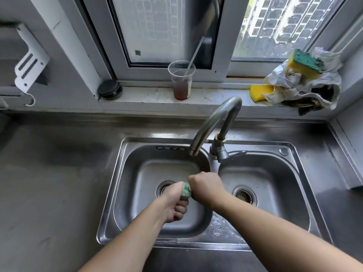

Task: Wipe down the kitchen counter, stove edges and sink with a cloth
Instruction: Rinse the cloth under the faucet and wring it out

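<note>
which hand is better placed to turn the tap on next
Right, probably. The right hand grips the green cloth nearer the tap lever; the left hand holds it lower in the left basin.

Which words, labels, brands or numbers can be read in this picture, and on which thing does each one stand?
None can be read.
Plastic cup: a pale label on its side, too blurred to read.
Double sink: an embossed stamp on the front of the divider, too small to read.
</note>
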